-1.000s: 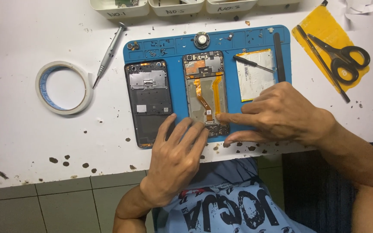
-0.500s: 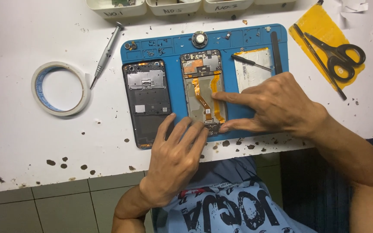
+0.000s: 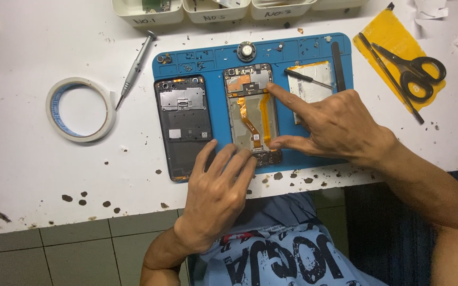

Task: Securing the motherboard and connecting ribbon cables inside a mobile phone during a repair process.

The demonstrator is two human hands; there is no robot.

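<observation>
White desk [image 3: 38, 153], broad and flat, smooth but dirty, speckled with small dark crumbs near the front edge. Below the edge, grey-green floor tiles [image 3: 70, 249].

On the desk, blue rubber mat [image 3: 208, 55], rectangular, with shallow moulded pockets along the top and many tiny bits scattered on it. Yellow cloth [image 3: 382, 37] at the far right, with black scissors [image 3: 414, 71] lying on it. Ring of white tape [image 3: 80, 108] to the left of the mat, round and hollow. White plastic trays [image 3: 147, 13] in a row at the far edge.

On the mat, opened phone [image 3: 253, 114] in the middle, bare inside, with orange flat cables running down its length. Dark phone frame [image 3: 183, 124] just beside it on the left, matt and grey. Silver battery [image 3: 308, 85] on the right side, a thin black tool [image 3: 307, 78] across it. Metal screwdriver [image 3: 133, 69] at the left of the mat, slim and tilted.

Left hand [image 3: 218, 193] flat, fingers spread, pressing on the lower end of the phone. Right hand [image 3: 335, 124] not clamped on anything: forefinger stretched onto the upper right edge of the phone, thumb against the lower right edge.
</observation>
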